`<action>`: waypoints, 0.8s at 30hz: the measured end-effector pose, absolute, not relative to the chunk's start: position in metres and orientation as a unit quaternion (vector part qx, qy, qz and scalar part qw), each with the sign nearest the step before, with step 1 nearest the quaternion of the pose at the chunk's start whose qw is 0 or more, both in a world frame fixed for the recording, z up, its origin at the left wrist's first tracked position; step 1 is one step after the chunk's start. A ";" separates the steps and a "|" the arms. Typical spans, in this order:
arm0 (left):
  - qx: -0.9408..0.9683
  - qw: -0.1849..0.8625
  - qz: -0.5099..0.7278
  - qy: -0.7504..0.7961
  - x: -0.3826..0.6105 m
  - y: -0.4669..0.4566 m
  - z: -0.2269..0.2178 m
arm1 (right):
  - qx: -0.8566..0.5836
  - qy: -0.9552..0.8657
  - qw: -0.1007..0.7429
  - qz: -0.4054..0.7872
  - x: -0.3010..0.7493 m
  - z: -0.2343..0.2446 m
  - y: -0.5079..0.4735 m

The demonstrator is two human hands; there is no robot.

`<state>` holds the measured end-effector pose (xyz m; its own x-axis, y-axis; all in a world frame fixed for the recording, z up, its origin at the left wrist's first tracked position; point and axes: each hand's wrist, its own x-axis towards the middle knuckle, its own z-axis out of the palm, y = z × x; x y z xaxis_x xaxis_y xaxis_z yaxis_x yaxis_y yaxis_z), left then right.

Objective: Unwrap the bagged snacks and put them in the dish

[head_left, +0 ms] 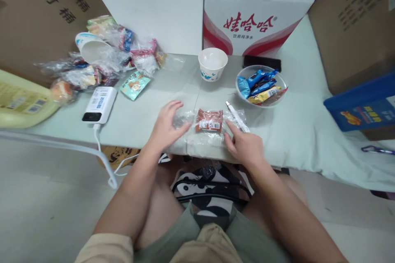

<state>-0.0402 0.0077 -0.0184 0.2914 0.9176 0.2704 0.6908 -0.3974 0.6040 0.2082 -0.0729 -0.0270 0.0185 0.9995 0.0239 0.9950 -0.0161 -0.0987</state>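
Observation:
A small brown-red wrapped snack with a barcode label lies on a clear plastic bag near the table's front edge. My left hand is to the left of it, fingers spread and holding nothing, its thumb at the bag's left side. To the right, my right hand has its index finger and thumb apart by the bag's right edge; its other fingers are curled and partly hidden. Just above my right hand lies a slim white pen-like tool with a metal tip.
A paper bowl and a clear bowl of wrapped snacks stand beyond, near a dark phone. At left are a green packet, a white power bank with its cable, and a heap of wrappers. Boxes line the back.

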 end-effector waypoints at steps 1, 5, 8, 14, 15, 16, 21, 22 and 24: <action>0.800 0.211 0.257 0.501 -0.036 0.010 -0.021 | -0.718 -0.693 0.060 0.021 0.207 -0.027 -0.072; 0.794 0.295 0.218 0.485 -0.018 0.010 -0.026 | -0.672 -0.719 0.176 -0.009 0.201 -0.032 -0.069; 0.681 0.439 0.311 0.496 -0.005 0.004 -0.021 | -0.583 -0.776 0.243 0.007 0.199 -0.037 -0.068; 0.354 0.736 0.358 0.453 0.007 0.004 -0.012 | -0.506 -0.795 0.323 0.087 0.205 -0.048 -0.065; 0.330 0.747 0.366 0.446 0.007 0.006 -0.012 | -0.498 -0.797 0.328 0.100 0.207 -0.049 -0.064; 0.313 0.757 0.371 0.437 0.008 0.009 -0.012 | -0.492 -0.797 0.331 0.113 0.208 -0.050 -0.064; 0.324 0.790 0.316 0.413 0.010 0.015 -0.008 | -0.518 -0.741 0.388 0.177 0.205 -0.040 -0.071; 0.334 0.775 0.328 0.425 0.009 0.015 -0.006 | -0.533 -0.724 0.396 0.188 0.203 -0.033 -0.075; 0.343 0.724 0.382 0.461 0.005 0.015 -0.003 | -0.556 -0.694 0.408 0.207 0.201 -0.014 -0.081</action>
